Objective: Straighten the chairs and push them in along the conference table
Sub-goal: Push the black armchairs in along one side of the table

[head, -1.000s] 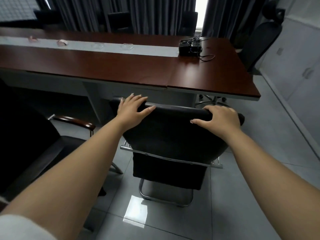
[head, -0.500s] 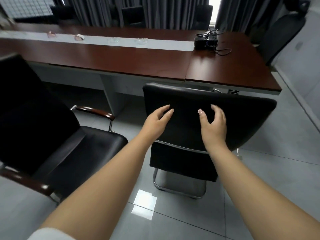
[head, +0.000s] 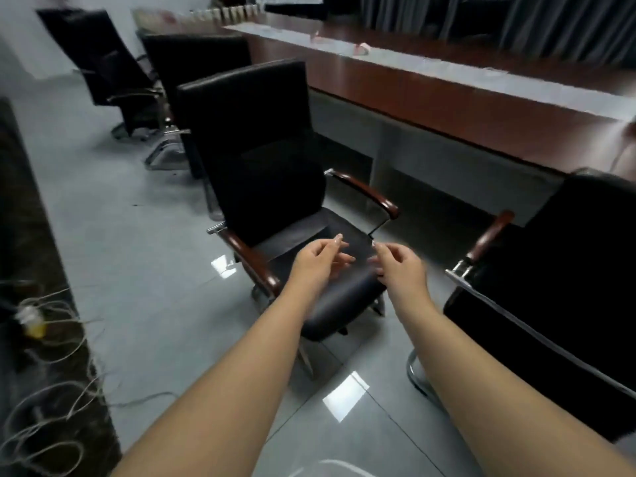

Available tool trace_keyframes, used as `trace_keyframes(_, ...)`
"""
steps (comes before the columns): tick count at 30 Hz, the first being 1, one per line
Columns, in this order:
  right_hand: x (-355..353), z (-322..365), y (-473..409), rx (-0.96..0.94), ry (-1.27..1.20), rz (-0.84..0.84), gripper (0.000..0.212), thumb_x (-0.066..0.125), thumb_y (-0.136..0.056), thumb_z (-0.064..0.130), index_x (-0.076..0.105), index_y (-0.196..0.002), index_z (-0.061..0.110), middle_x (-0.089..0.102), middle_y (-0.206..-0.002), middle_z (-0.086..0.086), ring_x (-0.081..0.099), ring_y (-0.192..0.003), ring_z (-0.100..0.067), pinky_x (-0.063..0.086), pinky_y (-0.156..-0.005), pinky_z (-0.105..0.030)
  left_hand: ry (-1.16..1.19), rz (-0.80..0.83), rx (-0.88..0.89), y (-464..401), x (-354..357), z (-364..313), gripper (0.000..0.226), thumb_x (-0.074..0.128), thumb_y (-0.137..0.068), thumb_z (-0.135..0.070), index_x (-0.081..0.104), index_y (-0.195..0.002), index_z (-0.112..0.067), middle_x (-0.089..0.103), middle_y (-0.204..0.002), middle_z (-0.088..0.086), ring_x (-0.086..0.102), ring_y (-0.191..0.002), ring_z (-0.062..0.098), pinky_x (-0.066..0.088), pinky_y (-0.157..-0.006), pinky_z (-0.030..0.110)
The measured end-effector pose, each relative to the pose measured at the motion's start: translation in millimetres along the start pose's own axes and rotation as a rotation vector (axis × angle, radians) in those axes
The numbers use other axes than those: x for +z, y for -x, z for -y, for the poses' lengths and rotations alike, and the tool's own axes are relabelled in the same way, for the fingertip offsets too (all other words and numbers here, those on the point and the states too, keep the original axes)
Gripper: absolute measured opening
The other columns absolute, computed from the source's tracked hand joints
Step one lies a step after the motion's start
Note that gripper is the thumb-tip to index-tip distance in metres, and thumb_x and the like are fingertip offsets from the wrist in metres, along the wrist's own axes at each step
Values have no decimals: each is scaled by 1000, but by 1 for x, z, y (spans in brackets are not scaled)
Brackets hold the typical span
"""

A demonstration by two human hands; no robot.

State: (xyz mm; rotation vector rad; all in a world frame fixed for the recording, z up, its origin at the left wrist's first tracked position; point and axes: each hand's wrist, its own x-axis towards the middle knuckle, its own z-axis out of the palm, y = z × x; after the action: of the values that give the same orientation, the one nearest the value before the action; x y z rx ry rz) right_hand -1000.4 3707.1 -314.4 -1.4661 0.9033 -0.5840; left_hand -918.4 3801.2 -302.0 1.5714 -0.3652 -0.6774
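Both hands, left hand [head: 321, 261] and right hand [head: 401, 266], hover empty mid-frame over the askew chair [head: 275, 187], not yet pushed to the desk [head: 481, 108].

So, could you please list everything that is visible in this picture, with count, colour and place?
chairs: four, black with brown armrests; one turned sideways in the middle, two behind it at upper left, one at the right edge near the table
conference table: one, dark red-brown with a pale grey strip along its top; upper right
curtains: dark grey; behind the table
small things on the table: blurred, cannot tell what
cables: a pale tangle; floor at lower left
floor: grey glossy tiles
hands: two, bare; left hand and right hand open, above the middle chair's seat, holding nothing
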Motion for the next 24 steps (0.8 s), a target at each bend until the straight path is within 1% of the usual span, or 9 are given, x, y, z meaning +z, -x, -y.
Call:
trace_keyframes(3,60,-3,10,41,9,137,15,57,-92,26,59,-89,12,61,-72,-1,58,-62,-10,47,-59,-16,46,-129,-23,6,-57,8,23,46,-97,-27,59,-81,-18,65,-75,2,59,-67,10,46,-61,17)
trace_keyframes(4,75,-3,12,54,9,171,16,57,-92,26,59,-89,10,61,-70,-2,56,-59,-10,44,-53,-13,52,-163,-29,8,-72,9,23,46,-97,-27,59,-81,-18,65,-75,1,59,-67,10,46,-60,16)
trace_keyframes(6,101,-3,14,87,22,231,17,57,-92,25,59,-84,10,60,-67,-2,55,-58,-11,42,-47,-12,58,-231,-42,9,-97,11,23,46,-97,-27,59,-81,-18,65,-74,0,58,-66,9,46,-54,12)
trace_keyframes(8,123,-5,13,113,34,293,20,57,-92,25,58,-77,13,59,-66,-2,54,-58,-11,41,-45,-12,71,-302,-59,8,-119,15,23,46,-97,-28,59,-80,-19,65,-75,-1,58,-67,9,45,-54,12)
trace_keyframes(12,156,-10,5,142,95,386,22,55,-93,28,59,-78,13,58,-64,-1,52,-56,-10,41,-49,-17,89,-394,-104,-1,-148,26,24,45,-97,-30,59,-80,-22,65,-72,-5,60,-68,7,42,-68,24)
trace_keyframes(16,189,-20,-21,223,99,431,26,55,-93,30,61,-78,9,58,-63,-4,53,-55,-15,44,-49,-21,104,-438,-170,-25,-167,36,24,45,-97,-29,58,-79,-20,64,-72,-4,58,-64,6,40,-63,21)
trace_keyframes(19,205,-27,-43,348,36,421,29,54,-93,30,60,-76,8,56,-60,-6,52,-51,-15,45,-44,-18,93,-419,-238,-50,-176,41,24,47,-97,-29,59,-78,-19,64,-68,-5,57,-61,5,40,-62,20)
trace_keyframes(21,216,-30,-70,423,-10,386,28,54,-93,29,60,-77,7,54,-59,-6,50,-47,-14,43,-41,-16,61,-392,-287,-82,-181,39,24,48,-96,-29,58,-77,-19,64,-58,-9,57,-53,1,40,-59,17)
trace_keyframes(24,227,-32,-110,481,-53,345,30,55,-93,29,60,-76,5,55,-58,-7,49,-43,-13,43,-45,-21,-35,-321,-345,-133,-189,33,25,48,-96,-30,57,-75,-19,62,-47,-12,54,-43,-5,41,-55,14)
